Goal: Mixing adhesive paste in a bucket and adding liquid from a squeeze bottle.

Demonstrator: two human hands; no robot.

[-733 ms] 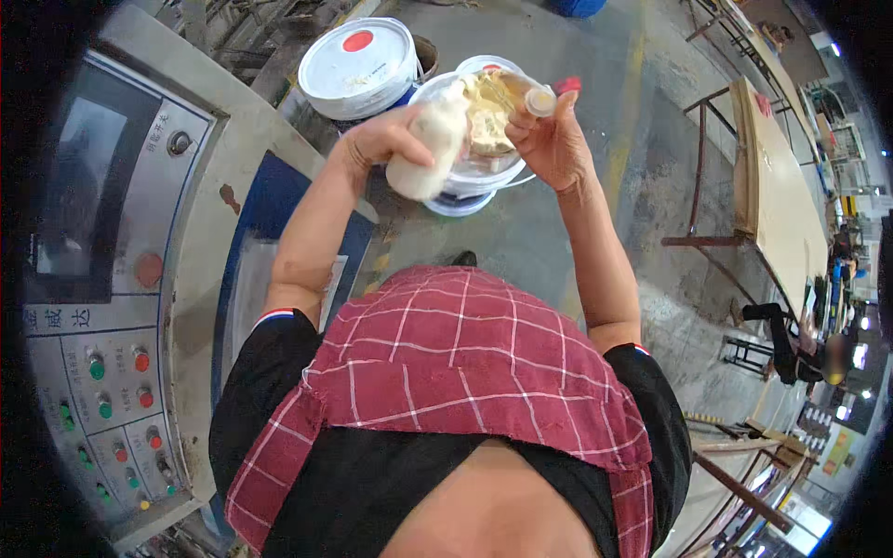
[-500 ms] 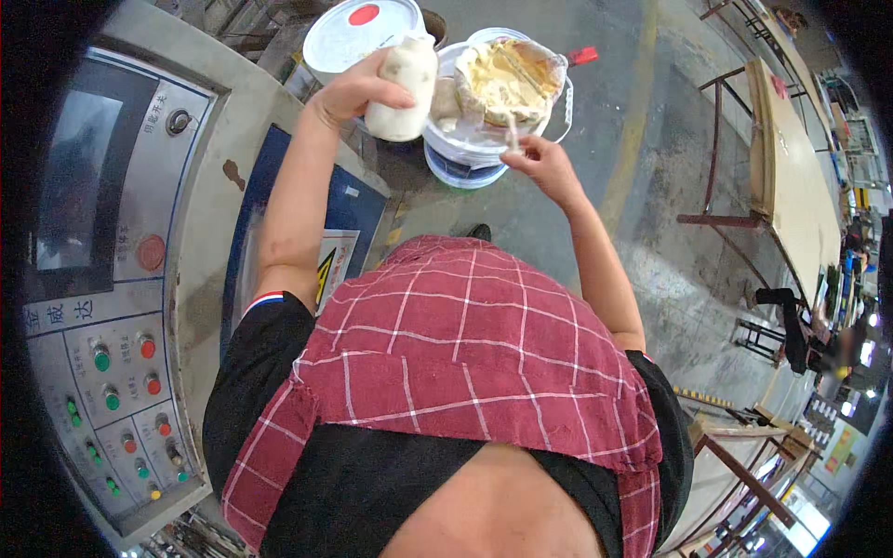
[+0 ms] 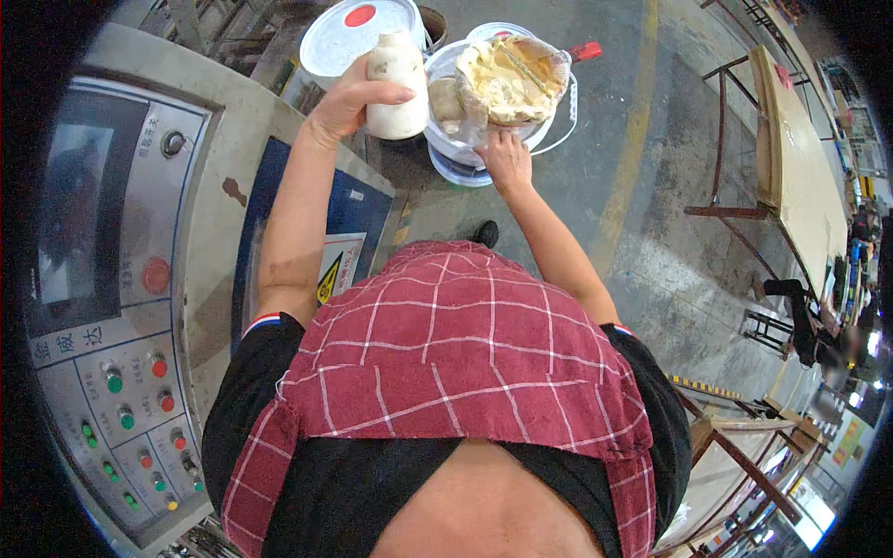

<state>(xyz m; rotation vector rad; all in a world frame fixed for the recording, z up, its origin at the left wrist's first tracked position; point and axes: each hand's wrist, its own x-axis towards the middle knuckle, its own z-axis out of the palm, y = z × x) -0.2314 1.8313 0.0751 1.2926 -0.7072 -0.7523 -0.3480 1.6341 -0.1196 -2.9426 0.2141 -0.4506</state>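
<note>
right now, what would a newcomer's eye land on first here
The dark red cloth apron with white checks fills the middle. Above it, the left hand grips a rounded white bottle, and creamy yellow paste lies just beyond the right hand. On the left stands a grey control panel with round red and green buttons.

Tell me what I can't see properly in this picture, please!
All in the head view:
- Right hand: its own back hides whether its fingers pinch anything.
- Left hand: the bottle hides most of its fingers.
- White lid: it hides what's underneath.
- Person, far right: too small and blurred to tell what they're doing.
</note>
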